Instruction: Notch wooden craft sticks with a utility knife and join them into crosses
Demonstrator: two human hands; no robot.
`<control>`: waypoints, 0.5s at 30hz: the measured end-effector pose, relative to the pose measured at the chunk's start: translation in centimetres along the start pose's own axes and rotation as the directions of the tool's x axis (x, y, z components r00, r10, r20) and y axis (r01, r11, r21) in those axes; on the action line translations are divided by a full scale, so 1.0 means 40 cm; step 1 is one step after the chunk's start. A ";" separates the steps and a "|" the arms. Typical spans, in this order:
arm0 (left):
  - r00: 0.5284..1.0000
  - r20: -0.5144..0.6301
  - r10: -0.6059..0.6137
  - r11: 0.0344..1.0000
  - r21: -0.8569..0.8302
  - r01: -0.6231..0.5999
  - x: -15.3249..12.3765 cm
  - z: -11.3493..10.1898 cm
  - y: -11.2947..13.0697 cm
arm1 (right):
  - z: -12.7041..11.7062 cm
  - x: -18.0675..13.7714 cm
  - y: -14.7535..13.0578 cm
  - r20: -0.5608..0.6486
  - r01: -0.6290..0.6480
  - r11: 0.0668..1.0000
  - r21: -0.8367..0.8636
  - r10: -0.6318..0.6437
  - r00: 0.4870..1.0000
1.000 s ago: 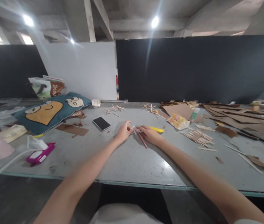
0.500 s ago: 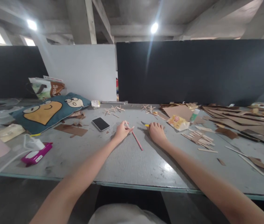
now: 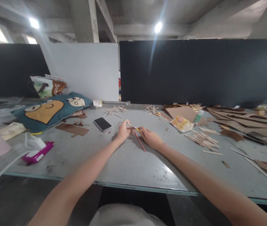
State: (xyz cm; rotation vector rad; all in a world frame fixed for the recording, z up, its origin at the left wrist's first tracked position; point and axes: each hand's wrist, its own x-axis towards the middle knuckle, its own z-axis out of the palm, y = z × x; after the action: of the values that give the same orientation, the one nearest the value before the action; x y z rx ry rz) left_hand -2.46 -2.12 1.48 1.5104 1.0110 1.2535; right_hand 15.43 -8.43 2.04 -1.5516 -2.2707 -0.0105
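My left hand (image 3: 124,131) is closed on a pale wooden stick (image 3: 128,123), pinched at the fingertips above the table. In my right hand (image 3: 151,138) is a small knife (image 3: 137,129) with a yellow handle. Its blade end points left and meets the stick near my left fingers; whether it touches cannot be made out. A thin reddish patterned rod (image 3: 140,142), perhaps a pencil, slants from beneath my left fingertips down towards me. Its upper end is hidden at the hands.
A phone (image 3: 102,124) lies left of my hands. To the right are a yellow packet (image 3: 182,123), a glue stick (image 3: 198,116), loose wooden sticks (image 3: 203,139) and cardboard sheets (image 3: 237,117). Far left are a cushion (image 3: 51,111) and a magenta power strip (image 3: 38,153). Crossed-stick pieces (image 3: 117,109) lie behind.
My right hand has lifted the yellow-handled knife from the table and brought it left to the stick in my left hand. The left hand has stayed nearly in place.
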 end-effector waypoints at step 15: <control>0.998 0.025 -0.056 0.989 -0.136 0.059 0.004 0.013 -0.015 | 0.018 0.002 0.025 -0.047 0.017 0.996 0.088 -0.013 0.999</control>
State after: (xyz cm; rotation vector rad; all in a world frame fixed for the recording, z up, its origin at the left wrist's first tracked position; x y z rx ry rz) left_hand -1.96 -1.88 0.88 1.3773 0.9293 1.2387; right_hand 16.09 -7.79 1.19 -1.4748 -2.2160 0.0491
